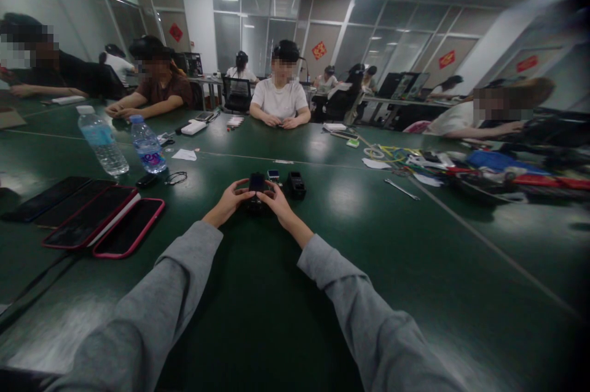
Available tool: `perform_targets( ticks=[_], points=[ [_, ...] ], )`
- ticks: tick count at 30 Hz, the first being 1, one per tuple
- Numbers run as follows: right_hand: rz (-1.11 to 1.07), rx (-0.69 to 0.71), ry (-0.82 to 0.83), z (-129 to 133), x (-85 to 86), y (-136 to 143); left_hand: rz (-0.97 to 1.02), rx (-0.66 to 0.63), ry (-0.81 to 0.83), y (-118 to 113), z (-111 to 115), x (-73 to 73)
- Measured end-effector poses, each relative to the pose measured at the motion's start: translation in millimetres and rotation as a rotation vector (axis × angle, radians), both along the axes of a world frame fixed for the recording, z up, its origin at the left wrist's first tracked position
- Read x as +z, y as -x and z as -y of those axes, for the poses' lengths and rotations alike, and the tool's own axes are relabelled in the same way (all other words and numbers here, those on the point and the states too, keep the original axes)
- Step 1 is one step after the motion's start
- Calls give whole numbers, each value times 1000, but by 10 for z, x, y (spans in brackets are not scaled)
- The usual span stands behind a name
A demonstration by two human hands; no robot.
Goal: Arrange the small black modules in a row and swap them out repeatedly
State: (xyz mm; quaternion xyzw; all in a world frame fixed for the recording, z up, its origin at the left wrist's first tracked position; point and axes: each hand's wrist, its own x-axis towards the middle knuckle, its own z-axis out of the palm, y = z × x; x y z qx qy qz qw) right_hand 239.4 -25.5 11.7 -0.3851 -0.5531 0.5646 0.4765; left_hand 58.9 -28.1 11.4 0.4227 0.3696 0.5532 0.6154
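Head view shows the left hand (232, 200) and right hand (279, 201) gripping a small dark device (257, 182) between them over the green table (258, 318), where a slackened grip could drop it against the black block (296, 185) just right.

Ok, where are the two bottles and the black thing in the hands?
Bottle with white cap (98, 135): head view, on its label.
Bottle with purple cap (148, 146): head view, on its label.
Black thing (257, 182): head view, on its upper part.
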Motion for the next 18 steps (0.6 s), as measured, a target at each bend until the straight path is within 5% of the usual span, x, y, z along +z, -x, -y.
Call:
perform_targets(
  ticks=[18],
  points=[
    [0,-24,5,-17,-42,17,-28,-12,-9,-17,12,19]
  ],
)
